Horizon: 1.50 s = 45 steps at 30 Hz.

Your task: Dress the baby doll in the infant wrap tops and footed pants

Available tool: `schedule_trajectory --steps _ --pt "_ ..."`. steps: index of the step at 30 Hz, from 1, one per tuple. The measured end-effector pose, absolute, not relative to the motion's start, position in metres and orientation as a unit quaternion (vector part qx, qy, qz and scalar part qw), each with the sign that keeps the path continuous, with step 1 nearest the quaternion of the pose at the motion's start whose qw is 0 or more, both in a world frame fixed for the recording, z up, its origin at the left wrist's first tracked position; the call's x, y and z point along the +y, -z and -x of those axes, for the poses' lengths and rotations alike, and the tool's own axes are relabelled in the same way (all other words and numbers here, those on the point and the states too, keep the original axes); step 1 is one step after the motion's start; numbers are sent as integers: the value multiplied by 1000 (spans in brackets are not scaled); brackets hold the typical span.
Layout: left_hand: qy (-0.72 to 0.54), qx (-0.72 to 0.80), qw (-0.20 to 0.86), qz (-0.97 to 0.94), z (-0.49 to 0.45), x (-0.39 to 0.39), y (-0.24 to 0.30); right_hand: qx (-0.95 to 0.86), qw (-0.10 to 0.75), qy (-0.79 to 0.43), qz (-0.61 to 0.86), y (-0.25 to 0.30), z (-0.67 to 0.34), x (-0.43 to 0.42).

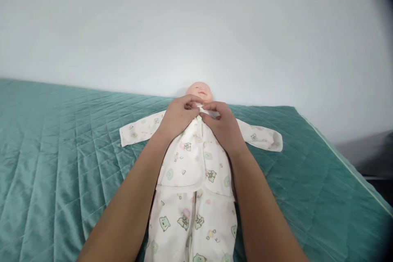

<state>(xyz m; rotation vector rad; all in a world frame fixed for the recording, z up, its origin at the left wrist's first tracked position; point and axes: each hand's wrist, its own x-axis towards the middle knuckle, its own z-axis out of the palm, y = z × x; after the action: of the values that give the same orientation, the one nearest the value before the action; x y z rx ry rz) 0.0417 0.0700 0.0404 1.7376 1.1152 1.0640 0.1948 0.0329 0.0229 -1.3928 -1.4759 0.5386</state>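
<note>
A baby doll (pixel 199 89) lies on its back, its head toward the wall. It wears a white printed jacket (pixel 181 163) with small bears, its sleeves spread to both sides, and matching trousers (pixel 172 229). My left hand (pixel 181 114) pinches the jacket's front edge at the neckline, just below the doll's chin. Opposite it, my right hand (pixel 221 120) pinches the other front edge, fingertips close to those of the left. A small pale tie or fastening shows between the fingertips, too small to make out fully. Below the hands, the jacket's front edges lie close together.
A green quilted cover (pixel 61 163) spreads under the doll, with a piped edge (pixel 340 155) sloping down at the right. A plain pale wall (pixel 196 24) rises right behind the doll's head. Something dark (pixel 374 155) stands beyond the right edge.
</note>
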Motion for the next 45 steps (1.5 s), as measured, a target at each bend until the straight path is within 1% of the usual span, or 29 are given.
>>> schedule_trajectory --steps 7,11,19,26,31,40,45 --pt "-416 451 411 -674 -42 69 -42 -560 549 -228 577 -21 -192 32" --pt "-415 456 399 -678 -43 68 -44 -549 559 -228 578 -22 -191 31" --pt "-417 460 392 -679 -44 68 -44 -565 556 -219 569 -24 -191 29" --pt "-417 448 418 -671 -41 73 -39 -578 541 -223 569 -24 -191 28" --pt "-425 450 403 -674 -41 75 -37 -581 534 -225 572 -26 -191 28" --pt "-434 460 420 -651 -40 84 -29 -595 506 -145 607 -26 -181 15" --pt "-433 447 420 -660 -39 82 -30 -575 509 -137 625 -27 -179 12"
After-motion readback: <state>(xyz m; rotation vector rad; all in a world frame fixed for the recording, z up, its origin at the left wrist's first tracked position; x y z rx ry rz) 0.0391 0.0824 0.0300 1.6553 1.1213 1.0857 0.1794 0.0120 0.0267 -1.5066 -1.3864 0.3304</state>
